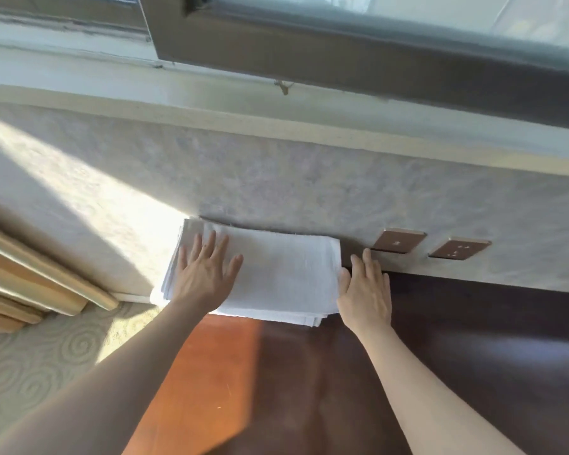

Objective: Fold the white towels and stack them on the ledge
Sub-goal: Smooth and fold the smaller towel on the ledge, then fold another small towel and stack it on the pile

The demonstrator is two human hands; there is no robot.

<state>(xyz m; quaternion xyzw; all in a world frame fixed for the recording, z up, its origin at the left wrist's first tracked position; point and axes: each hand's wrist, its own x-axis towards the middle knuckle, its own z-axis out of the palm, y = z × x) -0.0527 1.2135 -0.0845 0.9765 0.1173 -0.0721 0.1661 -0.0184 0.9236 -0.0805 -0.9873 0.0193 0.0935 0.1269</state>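
A stack of folded white towels (283, 274) lies on the dark brown wooden ledge (473, 339), pushed against the wall, its left end overhanging the ledge's edge. My left hand (204, 270) rests flat on top of the stack's left part, fingers spread. My right hand (365, 290) lies flat against the stack's right edge, thumb touching the towel, fingers pointing to the wall. Neither hand grips anything.
Two bronze wall plates (398, 240) (459, 248) sit on the wall to the right of the stack. A window sill (276, 106) runs above. Gold-toned curtain folds (30, 284) stand at the left over patterned carpet (46, 356).
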